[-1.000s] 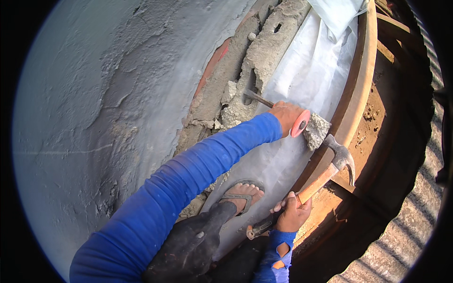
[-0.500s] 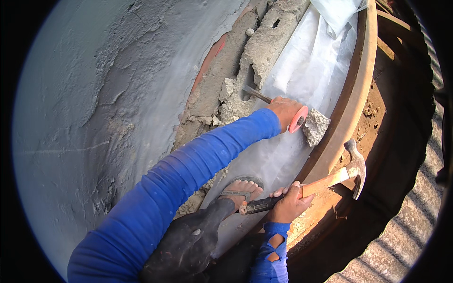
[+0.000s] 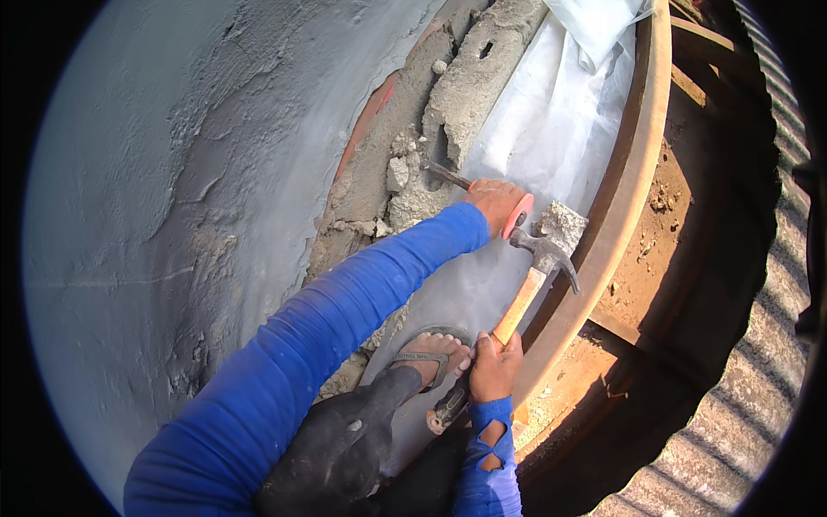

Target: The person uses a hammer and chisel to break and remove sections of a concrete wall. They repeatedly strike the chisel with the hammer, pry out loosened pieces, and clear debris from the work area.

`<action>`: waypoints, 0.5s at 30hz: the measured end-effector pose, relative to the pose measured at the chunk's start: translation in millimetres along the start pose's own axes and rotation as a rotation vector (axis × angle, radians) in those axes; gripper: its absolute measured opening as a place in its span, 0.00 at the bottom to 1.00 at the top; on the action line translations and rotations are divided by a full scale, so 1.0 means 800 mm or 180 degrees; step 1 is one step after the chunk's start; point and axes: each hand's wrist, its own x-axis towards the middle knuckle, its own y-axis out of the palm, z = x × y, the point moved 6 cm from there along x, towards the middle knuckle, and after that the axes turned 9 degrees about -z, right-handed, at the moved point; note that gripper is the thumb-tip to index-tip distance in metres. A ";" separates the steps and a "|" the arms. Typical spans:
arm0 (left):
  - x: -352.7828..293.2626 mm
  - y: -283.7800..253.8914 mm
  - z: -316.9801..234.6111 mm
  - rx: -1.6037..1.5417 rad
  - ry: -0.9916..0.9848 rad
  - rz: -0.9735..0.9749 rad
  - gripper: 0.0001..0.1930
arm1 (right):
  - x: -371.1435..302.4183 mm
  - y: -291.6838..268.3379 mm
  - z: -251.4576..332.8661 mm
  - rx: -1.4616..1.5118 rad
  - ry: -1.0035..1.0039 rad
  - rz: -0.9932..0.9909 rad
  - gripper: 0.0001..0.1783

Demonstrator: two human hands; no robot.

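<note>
My left hand (image 3: 494,205) is closed round a chisel (image 3: 449,177) with a round pink hand guard (image 3: 518,215). The chisel's tip rests in a broken hollow of the rough concrete ledge (image 3: 465,99). In my right hand (image 3: 495,369) is a claw hammer (image 3: 520,307), gripped on its wood-and-black handle. The hammer's head is at the guard end of the chisel; whether they touch, I cannot tell. A broken chunk of concrete (image 3: 562,226) lies on the plastic sheet (image 3: 551,129), just beyond the hammer head.
A rough grey plastered wall (image 3: 129,215) rises on the left. Curved wooden boarding (image 3: 636,185) borders the sheet on the right, with shadowed timber and dirt beyond it. Corrugated roofing (image 3: 732,439) runs along the far right. My sandalled foot (image 3: 426,355) stands on the sheet.
My right hand has swung the hammer up and left, bringing its head from beyond the wooden boarding to the chisel's guard end. My left hand still holds the chisel in the hollow.
</note>
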 end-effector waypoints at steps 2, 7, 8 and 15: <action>-0.008 0.001 0.006 0.0133 0.0044 -0.0096 0.14 | -0.002 -0.004 -0.008 0.0274 0.0413 -0.0262 0.07; -0.011 0.007 0.016 0.0176 0.0267 -0.0429 0.13 | -0.001 -0.007 0.008 0.0695 -0.0541 -0.0373 0.07; -0.011 0.004 0.017 0.0065 0.0342 -0.0454 0.13 | 0.002 -0.003 0.001 0.0131 -0.0418 -0.0266 0.07; -0.055 -0.043 -0.016 -0.0322 0.0553 -0.0616 0.15 | 0.002 -0.002 -0.008 0.0394 -0.0176 -0.0067 0.07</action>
